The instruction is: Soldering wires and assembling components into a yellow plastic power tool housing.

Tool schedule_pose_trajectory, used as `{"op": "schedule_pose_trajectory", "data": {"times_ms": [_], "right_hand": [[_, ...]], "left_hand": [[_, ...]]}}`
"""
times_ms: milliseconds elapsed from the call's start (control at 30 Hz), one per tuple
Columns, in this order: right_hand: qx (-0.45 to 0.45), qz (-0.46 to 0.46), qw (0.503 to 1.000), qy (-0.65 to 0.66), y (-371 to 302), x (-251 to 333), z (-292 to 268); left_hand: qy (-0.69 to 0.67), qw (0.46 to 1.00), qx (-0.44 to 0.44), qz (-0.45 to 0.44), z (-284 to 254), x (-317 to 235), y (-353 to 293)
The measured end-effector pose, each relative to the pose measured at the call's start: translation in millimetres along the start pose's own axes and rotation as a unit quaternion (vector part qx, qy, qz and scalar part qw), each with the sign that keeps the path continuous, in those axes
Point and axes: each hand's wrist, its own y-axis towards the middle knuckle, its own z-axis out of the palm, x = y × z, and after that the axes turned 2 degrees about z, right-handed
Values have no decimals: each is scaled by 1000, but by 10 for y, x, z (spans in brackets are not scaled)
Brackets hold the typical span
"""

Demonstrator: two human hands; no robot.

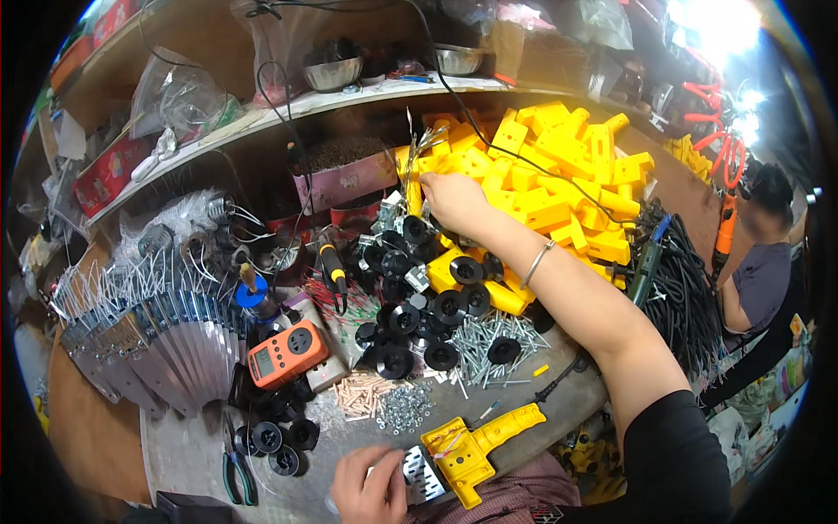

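My left hand (371, 485) is at the front edge of the bench, slightly blurred, its fingers curled on a perforated metal plate (422, 476). The plate sits against a yellow plastic tool housing half (471, 450), open side up, with thin wires inside. A black cord (560, 377) lies beyond its handle end. My right arm stretches across the bench to the far side. There my right hand (456, 206) is closed beside the pile of yellow housings (546, 157), next to an upright yellow piece (410, 179) and thin metal strips. Its fingertips are hidden.
Black round knobs (406, 317), long screws (489, 341), nuts (404, 409) and small beige tubes (360, 395) cover mid-bench. Left are metal blades (166, 341), an orange meter (288, 354) and pliers (237, 467). Black cables (681, 288) hang right; another person (762, 279) sits beyond.
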Motion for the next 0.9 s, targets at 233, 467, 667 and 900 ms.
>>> {"op": "schedule_pose_trajectory", "data": {"times_ms": [233, 467, 667, 900], "right_hand": [[33, -5, 998, -59, -41, 119, -233], [28, -17, 999, -34, -23, 30, -304], [-19, -57, 998, -9, -274, 171, -382], [57, -1, 908, 415, -779, 330, -470]], "left_hand": [[10, 991, 125, 50, 221, 187, 1043], [164, 971, 155, -77, 1241, 799, 2036], [205, 967, 113, -100, 1538, 1095, 2240], [136, 974, -82, 162, 1199, 293, 2108]]}}
